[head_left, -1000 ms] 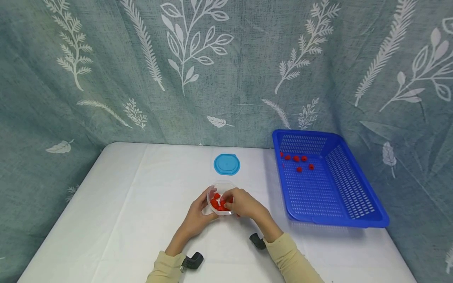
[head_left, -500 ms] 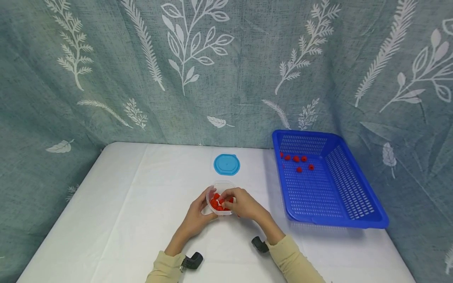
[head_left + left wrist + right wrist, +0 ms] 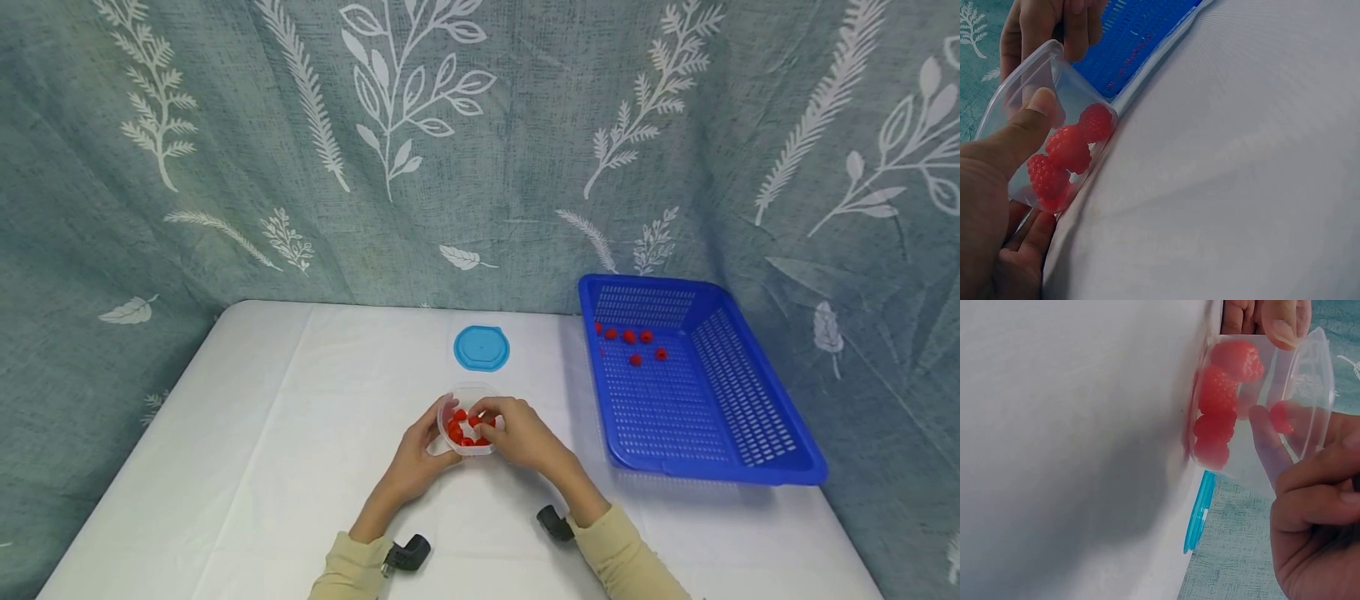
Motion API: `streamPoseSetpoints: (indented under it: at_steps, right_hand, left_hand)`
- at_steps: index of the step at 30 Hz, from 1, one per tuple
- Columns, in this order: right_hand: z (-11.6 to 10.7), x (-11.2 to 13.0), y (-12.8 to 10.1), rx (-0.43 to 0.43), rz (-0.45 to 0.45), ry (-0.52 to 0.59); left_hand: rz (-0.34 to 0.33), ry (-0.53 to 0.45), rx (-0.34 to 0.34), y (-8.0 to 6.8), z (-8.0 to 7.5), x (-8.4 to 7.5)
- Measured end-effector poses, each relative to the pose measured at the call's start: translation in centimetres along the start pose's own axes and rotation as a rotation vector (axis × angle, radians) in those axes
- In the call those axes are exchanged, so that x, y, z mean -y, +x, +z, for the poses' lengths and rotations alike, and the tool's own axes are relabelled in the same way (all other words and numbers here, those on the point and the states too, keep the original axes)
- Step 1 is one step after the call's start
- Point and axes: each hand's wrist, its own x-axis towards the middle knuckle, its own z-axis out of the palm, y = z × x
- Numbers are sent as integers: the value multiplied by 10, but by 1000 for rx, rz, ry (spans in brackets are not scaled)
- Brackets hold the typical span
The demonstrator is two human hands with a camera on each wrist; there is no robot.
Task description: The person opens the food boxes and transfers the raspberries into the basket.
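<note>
A clear plastic container [image 3: 471, 451] stands on the white table with several red raspberries [image 3: 1068, 149] in its bottom. My left hand [image 3: 417, 460] grips it from the left, its thumb [image 3: 1034, 112] on the near wall and its fingers around the far side and base. From the right, my right hand [image 3: 527, 435] reaches over the rim, fingers inside. Between its fingertips a single raspberry [image 3: 1282, 417] shows through the wall, higher than those along the bottom. In the right wrist view the other berries [image 3: 1216, 390] lie against the container's base.
A round blue lid [image 3: 482, 348] lies on the table behind the container. To the right stands a blue perforated basket [image 3: 738, 417] holding several raspberries [image 3: 630, 337] near its back left. A patterned green curtain [image 3: 450, 167] hangs behind the table.
My right fingers have shifted slightly up and right within the container, and the raspberries near them have moved a little. The left hand keeps its grip in the same place.
</note>
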Motion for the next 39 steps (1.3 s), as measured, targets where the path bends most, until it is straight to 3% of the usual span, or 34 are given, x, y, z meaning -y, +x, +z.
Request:
streamPoseSetpoints:
  at_steps: [6, 12, 19, 27, 33, 39]
  right_hand:
    - [-2, 4, -7, -22, 16, 17]
    - [-8, 11, -15, -113, -2, 53]
    - [-24, 26, -31, -153, 7, 226]
    - [-64, 48, -49, -199, -58, 373]
    - [-100, 56, -57, -301, -122, 425]
    - [-137, 48, -54, -421, -161, 427]
  left_hand:
    - [0, -10, -5, 0, 0, 0]
    - [4, -2, -3, 1, 1, -1]
    - [-31, 7, -21, 0, 3, -3]
    - [-30, 4, -27, -1, 4, -2]
    - [-10, -9, -21, -1, 4, -1]
    - [-25, -10, -19, -1, 5, 0]
